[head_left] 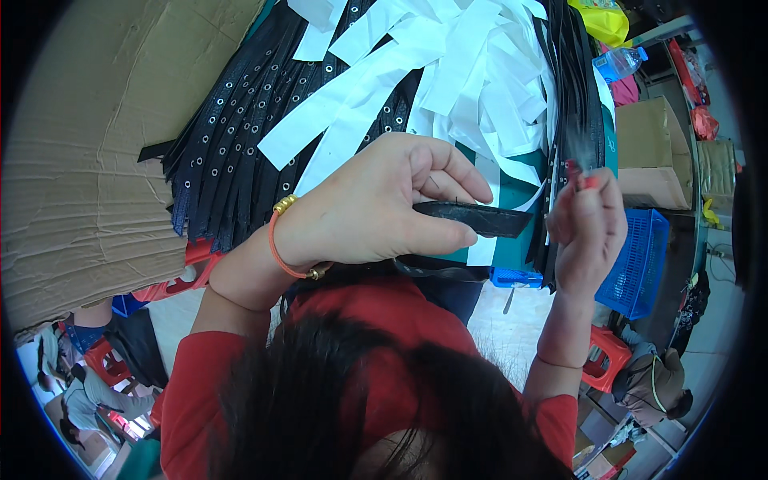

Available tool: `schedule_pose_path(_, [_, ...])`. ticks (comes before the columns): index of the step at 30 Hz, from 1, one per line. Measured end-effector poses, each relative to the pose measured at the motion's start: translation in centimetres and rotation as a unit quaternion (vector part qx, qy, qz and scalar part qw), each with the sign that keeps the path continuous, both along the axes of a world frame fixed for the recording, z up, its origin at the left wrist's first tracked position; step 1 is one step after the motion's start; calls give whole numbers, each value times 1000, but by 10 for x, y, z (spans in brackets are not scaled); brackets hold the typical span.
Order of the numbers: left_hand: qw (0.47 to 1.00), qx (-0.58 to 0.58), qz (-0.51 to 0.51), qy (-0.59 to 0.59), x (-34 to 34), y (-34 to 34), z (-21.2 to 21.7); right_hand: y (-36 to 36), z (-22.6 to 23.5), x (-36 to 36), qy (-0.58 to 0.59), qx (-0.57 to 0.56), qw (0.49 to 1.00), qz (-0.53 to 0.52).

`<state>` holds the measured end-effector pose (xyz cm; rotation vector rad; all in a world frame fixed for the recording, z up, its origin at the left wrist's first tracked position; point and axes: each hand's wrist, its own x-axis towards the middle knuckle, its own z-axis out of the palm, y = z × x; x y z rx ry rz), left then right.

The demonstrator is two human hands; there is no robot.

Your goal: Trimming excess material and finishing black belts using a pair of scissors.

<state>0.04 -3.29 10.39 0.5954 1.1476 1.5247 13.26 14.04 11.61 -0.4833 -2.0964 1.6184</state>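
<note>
While your left hand (376, 196) pinches a black strip (500, 222), your right hand (590, 224) grips a small red object (573, 171)

To the left of your left hand spreads a large cardboard sheet (88, 144). Ahead of both hands, the green table (510, 254) shows only in patches around a thick heap of black eyeleted straps (240, 128), with white strips (480, 72) tangled over them.

The black strip juts from your left hand toward the right one and stops short of it. It looks smooth and faintly glossy, so it is probably light, bendable across its flat face, slightly slippery and not fragile. A flat pinch near one end should keep it steady; a looser hold might let it twist.

Your left forearm (244, 288) slants in, back of the hand facing up, thumb along the strip's near edge, fingers curled opposite. Your right forearm (560, 344) runs nearly straight forward, its fingers bent in and pinching the red object, whose tip is too blurred to identify.
</note>
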Motion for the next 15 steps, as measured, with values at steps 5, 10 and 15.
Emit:
schedule_pose_path(5, [1000, 28, 5, -2, 5, 2, -3, -19, -1, 0, -41, -98, 994, 23])
schedule_pose_path(10, [996, 34, 63, -61, 13, 2, 5, -11, 6, 0, -7, -193, 981, -3])
schedule_pose_path(15, [983, 126, 89, 95, 17, 10, -16, -9, 10, 0, 23, -226, 974, 8])
